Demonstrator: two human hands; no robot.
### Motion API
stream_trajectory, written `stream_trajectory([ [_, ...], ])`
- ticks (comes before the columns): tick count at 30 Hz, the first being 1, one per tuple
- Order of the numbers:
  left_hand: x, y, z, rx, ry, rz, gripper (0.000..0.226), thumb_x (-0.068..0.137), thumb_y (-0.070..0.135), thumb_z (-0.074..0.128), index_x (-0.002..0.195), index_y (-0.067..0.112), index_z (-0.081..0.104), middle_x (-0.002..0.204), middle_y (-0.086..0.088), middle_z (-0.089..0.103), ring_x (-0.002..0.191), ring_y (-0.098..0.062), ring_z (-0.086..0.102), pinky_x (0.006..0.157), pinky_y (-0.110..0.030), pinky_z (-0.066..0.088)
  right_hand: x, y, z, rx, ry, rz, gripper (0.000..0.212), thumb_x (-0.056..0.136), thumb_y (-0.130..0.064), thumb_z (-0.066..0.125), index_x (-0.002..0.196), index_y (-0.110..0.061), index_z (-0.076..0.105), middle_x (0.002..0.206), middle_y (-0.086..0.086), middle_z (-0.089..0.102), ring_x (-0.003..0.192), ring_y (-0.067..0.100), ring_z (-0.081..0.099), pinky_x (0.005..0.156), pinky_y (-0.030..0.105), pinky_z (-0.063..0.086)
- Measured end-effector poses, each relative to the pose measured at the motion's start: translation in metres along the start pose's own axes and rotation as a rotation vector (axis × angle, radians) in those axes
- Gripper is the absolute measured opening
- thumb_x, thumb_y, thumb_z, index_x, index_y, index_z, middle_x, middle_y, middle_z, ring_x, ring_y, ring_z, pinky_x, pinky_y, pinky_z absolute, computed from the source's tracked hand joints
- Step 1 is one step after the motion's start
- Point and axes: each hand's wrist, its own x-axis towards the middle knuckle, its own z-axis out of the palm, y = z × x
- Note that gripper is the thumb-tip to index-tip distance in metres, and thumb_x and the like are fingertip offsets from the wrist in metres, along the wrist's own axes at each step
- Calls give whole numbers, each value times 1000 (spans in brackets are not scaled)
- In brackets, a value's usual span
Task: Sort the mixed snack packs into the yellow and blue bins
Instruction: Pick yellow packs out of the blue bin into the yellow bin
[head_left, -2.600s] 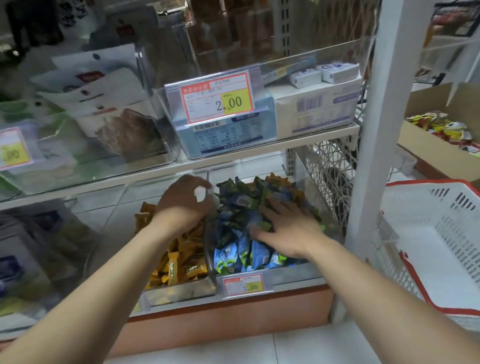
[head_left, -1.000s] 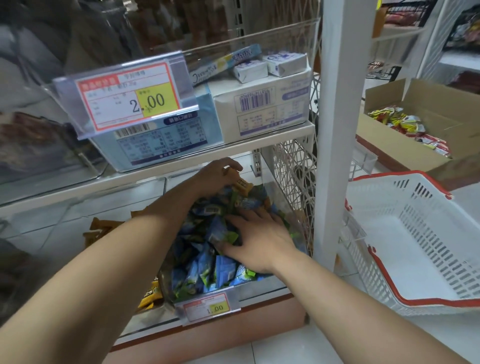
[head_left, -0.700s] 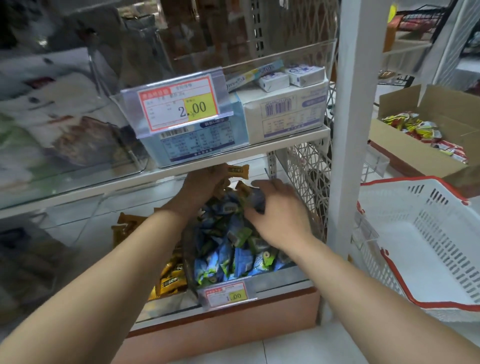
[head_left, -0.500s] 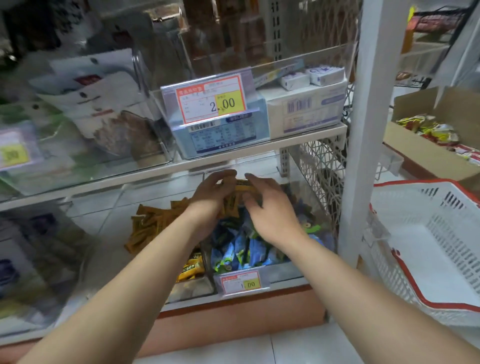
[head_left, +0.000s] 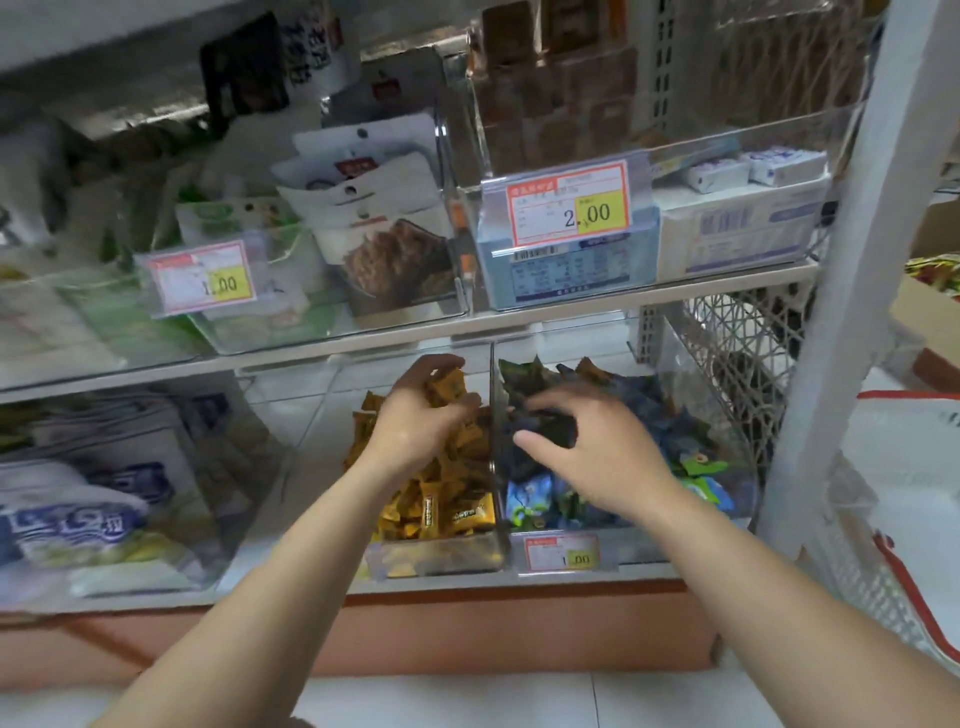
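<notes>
Two clear bins stand side by side on the bottom shelf. The left bin (head_left: 441, 558) holds yellow snack packs (head_left: 457, 512). The right bin (head_left: 722, 415) holds blue and green snack packs (head_left: 540, 501), with a few yellow ones at its back (head_left: 589, 370). My left hand (head_left: 415, 421) hovers over the yellow bin, fingers curled round several yellow packs (head_left: 447, 387). Over the blue bin my right hand (head_left: 592, 447) is spread with fingers bent above the dark blue packs; whether it holds one is hidden.
The shelf above (head_left: 519, 325) carries clear trays with price tags (head_left: 569, 210) and boxed goods, low over the bins. A white upright post (head_left: 836, 270) stands right of the blue bin. A white basket with red rim (head_left: 893, 561) sits at far right. Bagged goods (head_left: 88, 509) fill the left.
My left hand has carried the yellow packs left, from above the blue bin to over the yellow bin. My right hand has drawn back and spread over the blue packs.
</notes>
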Motion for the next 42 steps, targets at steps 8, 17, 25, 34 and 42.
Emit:
stream_trajectory([
  [8,22,-15,-27,655,-215,-62,66,81,50,74,140,36,49,144,2,52,124,-20,53,90,-29,48,-6,43,-16,-472,-167,170,70,86,-74,43,148,-42,36,162,-6,25,146,25,27,117,43,25],
  [17,77,34,83,545,-368,250,24,87,45,64,109,35,63,105,16,62,99,-8,61,78,-17,43,-10,69,-4,-391,-364,227,83,83,-87,12,155,-45,18,166,-11,13,152,22,13,120,49,14],
  [25,155,26,183,764,-530,137,33,90,45,64,115,23,64,122,-2,65,113,-23,59,90,-32,46,-11,77,-1,-349,-319,189,78,84,-80,21,151,-40,30,158,-12,33,147,22,24,118,48,19],
  [34,155,7,175,969,-727,113,39,98,39,53,134,24,59,140,-5,52,126,-24,49,101,-32,37,-11,78,-4,-324,-300,193,79,79,-79,18,146,-42,37,153,-15,38,141,20,30,114,46,24],
  [42,156,1,161,833,-853,47,43,95,43,58,135,30,52,133,-2,53,117,-21,52,104,-39,41,-15,77,-14,-387,-319,188,71,84,-77,28,149,-47,27,152,-17,39,142,18,31,111,41,30],
])
